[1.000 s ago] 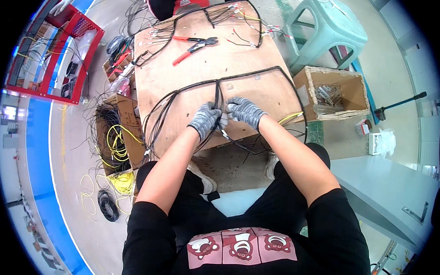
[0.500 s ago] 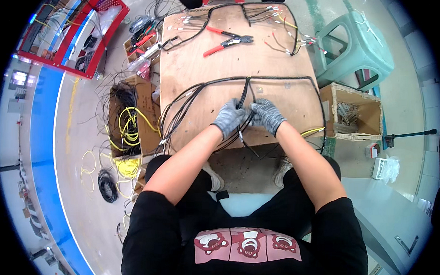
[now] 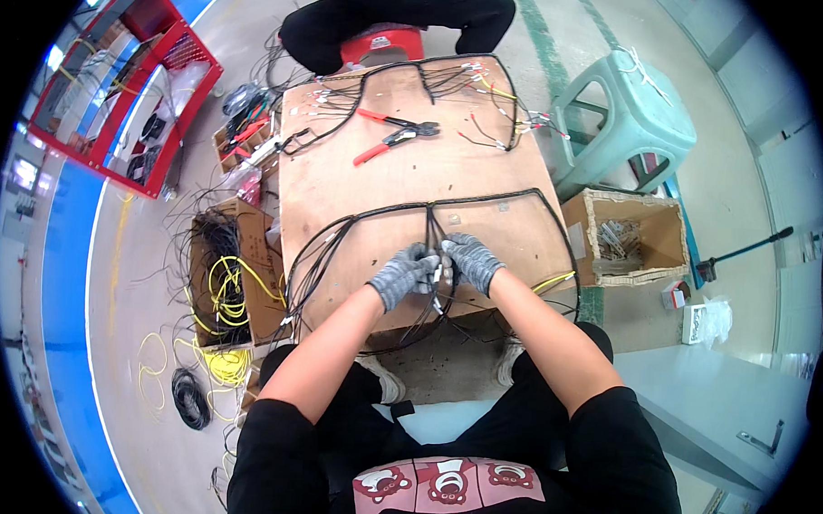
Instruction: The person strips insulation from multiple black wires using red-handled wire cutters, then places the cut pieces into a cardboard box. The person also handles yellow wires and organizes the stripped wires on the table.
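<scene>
A black wire harness [image 3: 491, 199] lies across the near half of the wooden board, its branches fanning toward me. My left hand [image 3: 404, 273], in a grey glove, is closed around the middle branch of black cables. Close beside it, my right hand [image 3: 471, 260], also gloved, has its fingers pinched on the same branch. A small white tag [image 3: 438, 306] shows on the cables just below the hands. The fingertips partly hide the cables between them. Cable cutters [image 3: 396, 137] with red handles lie with jaws apart farther up the board.
Another harness with loose coloured ends [image 3: 363, 90] lies along the board's far edge. A person [image 3: 479, 13] sits opposite on a red stool [image 3: 381, 44]. Boxes of cables [image 3: 261, 292] stand left; a green stool [image 3: 629, 115] and a cardboard box [image 3: 651, 265] stand right.
The view has tilted up, bringing more of the person opposite into sight. Both hands stay close together on the middle branch, with slightly shifted fingers.
</scene>
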A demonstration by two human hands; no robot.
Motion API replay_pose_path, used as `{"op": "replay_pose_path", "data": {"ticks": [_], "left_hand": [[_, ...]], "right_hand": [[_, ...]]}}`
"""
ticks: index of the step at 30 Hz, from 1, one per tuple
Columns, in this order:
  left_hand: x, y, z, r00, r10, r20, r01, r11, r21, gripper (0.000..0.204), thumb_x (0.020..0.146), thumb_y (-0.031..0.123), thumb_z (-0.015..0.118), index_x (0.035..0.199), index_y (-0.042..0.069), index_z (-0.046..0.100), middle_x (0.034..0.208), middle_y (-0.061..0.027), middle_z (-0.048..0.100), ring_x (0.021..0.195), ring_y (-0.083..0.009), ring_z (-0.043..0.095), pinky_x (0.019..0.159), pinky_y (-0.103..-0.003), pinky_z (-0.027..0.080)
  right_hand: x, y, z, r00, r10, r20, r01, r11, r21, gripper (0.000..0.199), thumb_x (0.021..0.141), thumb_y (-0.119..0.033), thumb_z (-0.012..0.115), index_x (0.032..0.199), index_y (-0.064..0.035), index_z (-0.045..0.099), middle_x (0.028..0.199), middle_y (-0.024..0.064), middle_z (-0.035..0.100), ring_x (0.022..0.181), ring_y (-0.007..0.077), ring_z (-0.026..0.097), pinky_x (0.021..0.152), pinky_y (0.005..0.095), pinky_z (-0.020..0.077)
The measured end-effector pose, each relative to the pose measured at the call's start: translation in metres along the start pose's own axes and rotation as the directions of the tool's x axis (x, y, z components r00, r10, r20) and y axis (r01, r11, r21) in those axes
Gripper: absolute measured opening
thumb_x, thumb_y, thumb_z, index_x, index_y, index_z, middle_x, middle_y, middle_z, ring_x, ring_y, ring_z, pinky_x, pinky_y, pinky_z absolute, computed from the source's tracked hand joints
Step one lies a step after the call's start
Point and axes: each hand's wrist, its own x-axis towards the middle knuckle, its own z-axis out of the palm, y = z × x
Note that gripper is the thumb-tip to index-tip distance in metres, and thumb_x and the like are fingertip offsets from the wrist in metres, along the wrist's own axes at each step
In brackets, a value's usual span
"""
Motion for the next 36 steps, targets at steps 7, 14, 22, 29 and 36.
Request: {"op": "replay_pose_path", "data": {"ticks": [7, 14, 22, 29, 36], "left_hand": [[0.017, -0.01, 0.011, 0.991, 0.0, -0.136, 0.016, 0.993, 0.117, 0.011, 0.092, 0.017, 0.05, 0.091, 0.006, 0.051, 0.068, 0.0003, 0.057, 0.053, -0.0079, 0.053, 0.044, -0.022, 0.043], [0.022, -0.021, 0.02, 0.97, 0.083, -0.227, -0.014, 0.957, 0.291, 0.021, 0.087, 0.02, 0.053, 0.095, 0.0, 0.049, 0.072, -0.0075, 0.06, 0.058, -0.0167, 0.057, 0.05, -0.03, 0.046], [0.015, -0.025, 0.028, 0.956, 0.199, -0.217, -0.015, 0.77, 0.638, 0.043, 0.081, 0.027, 0.055, 0.106, -0.006, 0.042, 0.093, -0.0296, 0.059, 0.091, -0.0414, 0.058, 0.079, -0.043, 0.047], [0.003, -0.01, 0.029, 0.959, 0.208, -0.19, -0.001, 0.679, 0.734, 0.037, 0.082, 0.024, 0.056, 0.101, -0.005, 0.043, 0.087, -0.0262, 0.061, 0.086, -0.0425, 0.058, 0.074, -0.043, 0.047], [-0.002, -0.024, 0.015, 0.988, 0.082, -0.128, -0.058, 0.982, 0.182, 0.025, 0.083, 0.024, 0.064, 0.096, 0.002, 0.061, 0.07, 0.0001, 0.059, 0.06, -0.0088, 0.051, 0.056, -0.026, 0.045]], "right_hand": [[0.013, 0.016, 0.0, 0.99, -0.138, -0.03, 0.125, 0.952, -0.281, 0.02, 0.091, -0.02, 0.049, 0.101, -0.005, 0.058, 0.081, 0.0025, 0.061, 0.066, 0.0117, 0.057, 0.057, 0.027, 0.0503], [0.015, 0.016, 0.002, 0.993, -0.109, -0.036, 0.102, 0.982, -0.161, 0.02, 0.088, -0.019, 0.051, 0.086, -0.0022, 0.062, 0.067, 0.0051, 0.06, 0.059, 0.0139, 0.055, 0.055, 0.0291, 0.0471], [0.021, 0.007, 0.002, 0.932, -0.358, -0.049, 0.131, 0.461, -0.878, 0.025, 0.083, -0.022, 0.052, 0.084, 0.0006, 0.064, 0.085, 0.0229, 0.063, 0.081, 0.0365, 0.06, 0.075, 0.0411, 0.047], [0.021, 0.013, 0.002, 0.976, -0.199, -0.093, 0.115, 0.824, -0.554, 0.025, 0.085, -0.02, 0.053, 0.094, 0.0022, 0.061, 0.086, 0.017, 0.064, 0.079, 0.0284, 0.061, 0.073, 0.0358, 0.0475], [0.004, -0.001, 0.001, 0.995, -0.084, 0.054, 0.091, 0.987, -0.133, 0.013, 0.084, -0.016, 0.06, 0.087, -0.003, 0.06, 0.078, 0.0055, 0.063, 0.066, 0.015, 0.059, 0.057, 0.0274, 0.0503]]}}
